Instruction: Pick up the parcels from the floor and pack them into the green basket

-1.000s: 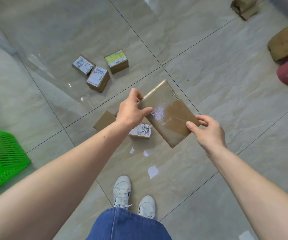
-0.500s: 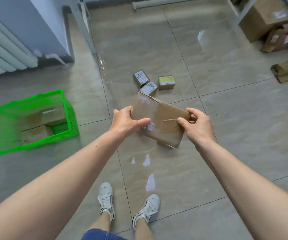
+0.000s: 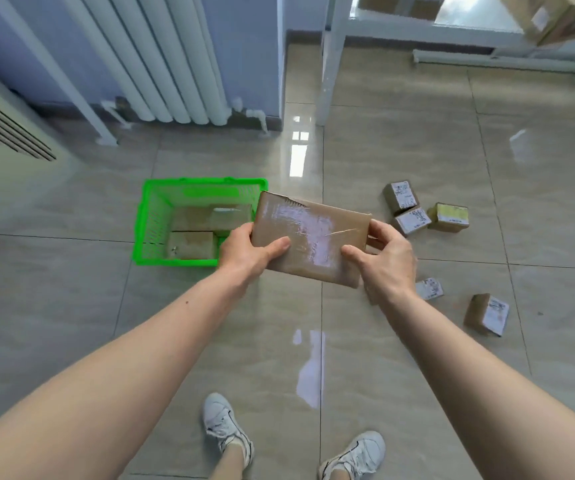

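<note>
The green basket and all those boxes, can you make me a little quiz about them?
1. True or false: the green plastic basket is empty.
2. Which hands grip the flat brown taped parcel? A) left only B) right only C) both
3. Fill in: the small box with the yellow label sits on the ____.

Key: 1 false, brown parcels lie inside. 2 C, left hand and right hand. 3 tiled floor.

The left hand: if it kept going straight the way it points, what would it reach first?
Probably the green basket. The left hand, gripping the flat brown parcel, points up the picture toward it. Depth is unclear from one view, so it might pass above the rim.
</note>
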`<state>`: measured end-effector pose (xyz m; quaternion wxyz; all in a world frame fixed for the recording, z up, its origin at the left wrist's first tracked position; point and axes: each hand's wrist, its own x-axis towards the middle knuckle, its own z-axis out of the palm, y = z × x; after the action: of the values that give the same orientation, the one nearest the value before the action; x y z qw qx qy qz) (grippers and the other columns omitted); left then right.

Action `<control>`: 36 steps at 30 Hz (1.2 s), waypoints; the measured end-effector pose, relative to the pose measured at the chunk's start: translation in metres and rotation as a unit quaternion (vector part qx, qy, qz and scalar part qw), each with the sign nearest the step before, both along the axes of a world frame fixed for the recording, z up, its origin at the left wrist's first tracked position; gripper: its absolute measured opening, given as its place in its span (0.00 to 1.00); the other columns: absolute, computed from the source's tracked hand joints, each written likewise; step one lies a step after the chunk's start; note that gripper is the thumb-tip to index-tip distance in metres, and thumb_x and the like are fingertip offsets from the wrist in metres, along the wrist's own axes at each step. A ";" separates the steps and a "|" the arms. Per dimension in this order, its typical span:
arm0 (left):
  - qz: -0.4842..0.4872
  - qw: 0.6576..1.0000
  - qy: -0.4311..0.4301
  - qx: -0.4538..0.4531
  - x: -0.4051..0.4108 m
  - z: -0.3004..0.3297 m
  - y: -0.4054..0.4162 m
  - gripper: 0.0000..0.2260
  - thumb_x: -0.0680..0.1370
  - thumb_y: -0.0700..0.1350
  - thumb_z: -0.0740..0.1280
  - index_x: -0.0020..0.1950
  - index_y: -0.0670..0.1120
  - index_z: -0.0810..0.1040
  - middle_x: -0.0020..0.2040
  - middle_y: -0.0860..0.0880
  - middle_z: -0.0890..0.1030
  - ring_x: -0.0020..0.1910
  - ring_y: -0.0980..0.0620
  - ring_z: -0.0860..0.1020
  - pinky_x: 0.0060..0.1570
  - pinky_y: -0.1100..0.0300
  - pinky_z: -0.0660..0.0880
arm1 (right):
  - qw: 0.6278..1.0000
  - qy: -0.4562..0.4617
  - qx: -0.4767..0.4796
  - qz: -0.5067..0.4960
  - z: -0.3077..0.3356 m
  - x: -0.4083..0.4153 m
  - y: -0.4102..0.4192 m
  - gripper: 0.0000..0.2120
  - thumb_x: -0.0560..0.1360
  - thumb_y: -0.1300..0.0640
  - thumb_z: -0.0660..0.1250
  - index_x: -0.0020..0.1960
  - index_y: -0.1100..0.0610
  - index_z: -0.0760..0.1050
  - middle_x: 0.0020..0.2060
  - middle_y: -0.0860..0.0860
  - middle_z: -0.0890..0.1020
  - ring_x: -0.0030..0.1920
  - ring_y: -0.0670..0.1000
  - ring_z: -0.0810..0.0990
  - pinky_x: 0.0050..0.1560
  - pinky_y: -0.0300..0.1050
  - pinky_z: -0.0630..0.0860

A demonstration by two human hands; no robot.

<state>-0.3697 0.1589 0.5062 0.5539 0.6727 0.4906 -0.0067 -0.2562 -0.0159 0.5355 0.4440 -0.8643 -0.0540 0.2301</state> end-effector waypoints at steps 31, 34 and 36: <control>-0.036 0.998 0.027 -0.049 -0.006 -0.258 0.283 0.45 0.72 0.36 0.72 0.80 0.55 0.47 0.68 0.50 0.72 0.58 0.55 0.72 0.54 0.67 0.67 | 0.980 0.106 -0.115 0.123 -0.275 0.006 0.311 0.52 0.63 0.57 0.74 0.78 0.37 0.49 0.64 0.55 0.78 0.63 0.59 0.77 0.65 0.56 0.75; -0.055 0.995 0.062 -0.064 -0.009 -0.318 0.287 0.48 0.72 0.36 0.72 0.79 0.56 0.44 0.69 0.49 0.72 0.57 0.54 0.73 0.47 0.67 0.71 | 0.973 0.099 -0.152 0.142 -0.330 0.004 0.317 0.53 0.63 0.57 0.73 0.79 0.40 0.49 0.67 0.57 0.75 0.65 0.60 0.75 0.66 0.52 0.74; -0.067 0.991 0.080 -0.079 -0.012 -0.356 0.289 0.49 0.71 0.38 0.74 0.79 0.57 0.43 0.70 0.48 0.72 0.57 0.52 0.75 0.51 0.64 0.71 | 0.966 0.084 -0.192 0.154 -0.364 0.004 0.317 0.51 0.65 0.60 0.73 0.80 0.44 0.48 0.67 0.58 0.75 0.65 0.61 0.75 0.63 0.48 0.73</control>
<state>-0.3819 0.4482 0.1497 0.5626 0.6554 0.4852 -0.1359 -0.2526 0.3013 0.1716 0.2320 -0.8920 -0.1039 0.3737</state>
